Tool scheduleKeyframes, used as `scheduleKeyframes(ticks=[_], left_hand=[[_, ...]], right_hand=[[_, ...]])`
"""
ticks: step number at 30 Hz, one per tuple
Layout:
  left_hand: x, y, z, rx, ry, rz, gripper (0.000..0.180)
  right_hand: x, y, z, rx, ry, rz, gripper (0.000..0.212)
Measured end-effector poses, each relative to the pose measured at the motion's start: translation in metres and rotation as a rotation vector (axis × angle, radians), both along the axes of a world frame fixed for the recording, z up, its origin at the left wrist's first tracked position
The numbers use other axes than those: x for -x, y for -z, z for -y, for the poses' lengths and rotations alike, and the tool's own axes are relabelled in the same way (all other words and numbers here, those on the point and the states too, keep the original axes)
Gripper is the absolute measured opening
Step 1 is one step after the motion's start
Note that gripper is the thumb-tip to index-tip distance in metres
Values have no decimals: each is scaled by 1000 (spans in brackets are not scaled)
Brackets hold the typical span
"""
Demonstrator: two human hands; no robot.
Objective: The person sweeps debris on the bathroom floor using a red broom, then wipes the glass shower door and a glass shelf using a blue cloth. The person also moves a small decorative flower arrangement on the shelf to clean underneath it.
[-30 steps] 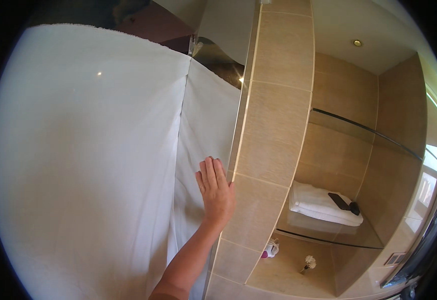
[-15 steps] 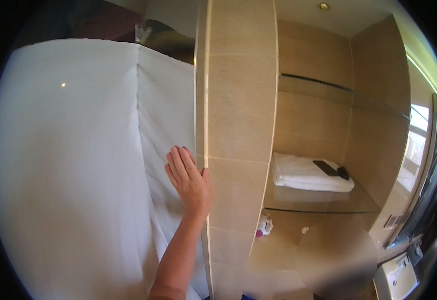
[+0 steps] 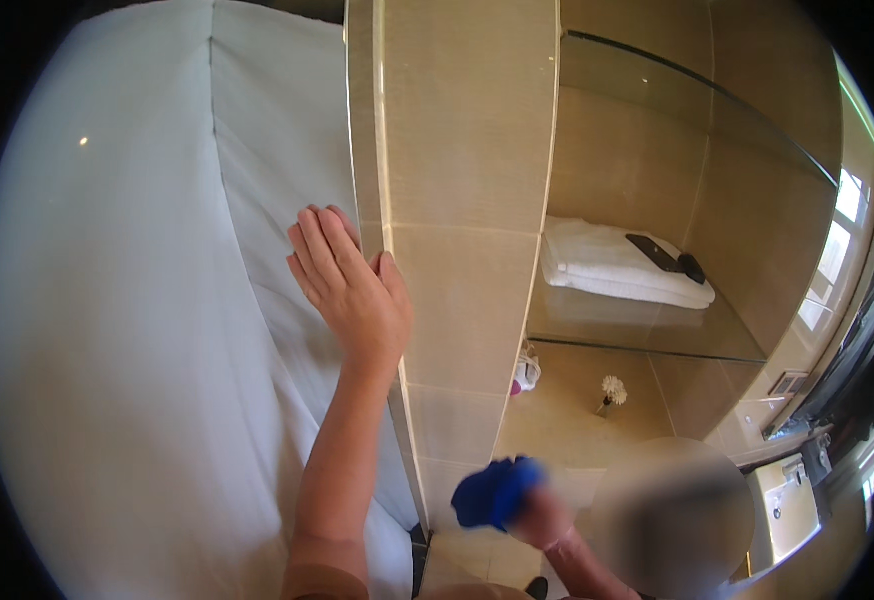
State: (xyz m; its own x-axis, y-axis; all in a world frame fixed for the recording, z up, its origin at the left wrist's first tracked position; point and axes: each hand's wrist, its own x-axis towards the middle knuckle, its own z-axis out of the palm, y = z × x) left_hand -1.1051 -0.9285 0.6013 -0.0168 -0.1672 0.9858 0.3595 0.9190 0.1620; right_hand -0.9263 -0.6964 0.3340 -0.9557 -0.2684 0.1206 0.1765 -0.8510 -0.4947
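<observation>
My left hand [image 3: 349, 290] is stretched out flat with its fingers together and its back towards me. It is at the edge where white draped fabric [image 3: 137, 300] meets a beige tiled wall [image 3: 467, 200]; a small light spot on the white suggests a glossy pane in front. Whether the palm presses on the surface I cannot tell. Lower down, before the foot of the wall, my right hand [image 3: 542, 518] is closed round a bunched blue cloth [image 3: 497, 493]. Motion blur softens its fingers.
Right of the wall, a niche has glass shelves [image 3: 697, 85]. Folded white towels [image 3: 617, 265] lie on the lower one, topped by a dark flat phone-like object [image 3: 655, 252]. Below stand white flowers [image 3: 613, 390]. A white basin [image 3: 785, 510] is far right.
My right hand has come up into view with the blue cloth. The view has tilted down; my left hand stays flat and appears higher and further left in the picture.
</observation>
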Motion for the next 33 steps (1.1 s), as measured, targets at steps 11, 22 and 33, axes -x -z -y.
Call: scheduleKeyframes(ticks=[11, 22, 33], left_hand=[[-2, 7, 3, 7, 24, 62, 84], [-2, 51, 8, 61, 29, 129, 83], [-10, 94, 8, 75, -31, 50, 51]], right_hand=[[31, -82, 0, -176, 179, -245, 49], [53, -160, 49, -174, 300, -500, 39], [119, -365, 161, -1531, 1516, -1721, 41]])
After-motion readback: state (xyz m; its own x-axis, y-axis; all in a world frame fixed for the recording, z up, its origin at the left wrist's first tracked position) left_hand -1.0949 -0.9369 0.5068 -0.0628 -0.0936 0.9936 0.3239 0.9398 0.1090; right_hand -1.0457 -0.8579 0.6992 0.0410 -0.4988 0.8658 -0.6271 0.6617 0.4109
